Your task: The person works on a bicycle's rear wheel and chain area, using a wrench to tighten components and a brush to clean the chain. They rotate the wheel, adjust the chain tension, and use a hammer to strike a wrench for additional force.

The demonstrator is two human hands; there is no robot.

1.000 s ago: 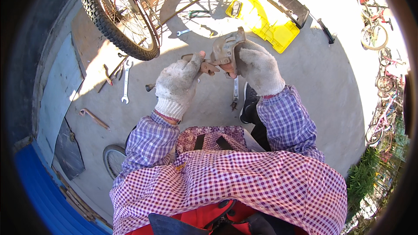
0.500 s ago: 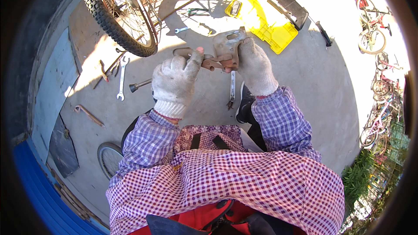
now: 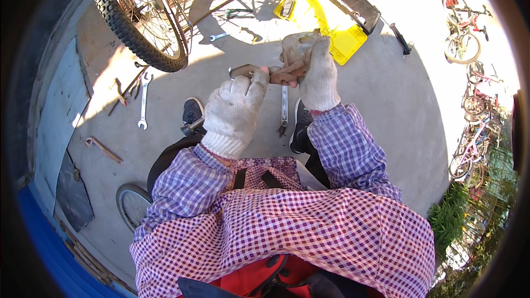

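Note:
Both my hands wear whitish knit gloves and hold a rusty brown metal part, which looks like a bicycle kickstand (image 3: 297,49), in front of me. My right hand (image 3: 320,77) grips its wide plate with a slot at the top. My left hand (image 3: 234,107) is closed round the narrower part, thumb pressed near the joint. A metal rod with a wider end (image 3: 191,127) sticks out below my left hand; its link to the part is hidden by the glove. Beyond and below my hands, a wrench (image 3: 284,105) lies on the floor between my feet.
A bicycle wheel (image 3: 141,22) stands at the upper left, near a combination wrench (image 3: 144,99) and a bent rusty bar (image 3: 104,149). A yellow toolbox lid (image 3: 314,16) lies open at the top. More bicycles (image 3: 469,94) line the right side; another wheel (image 3: 132,205) is at lower left.
The kickstand has turned and shifted slightly in my hands, and my left hand has moved right, closer to the right one. The rod's end has swung inward toward my left foot.

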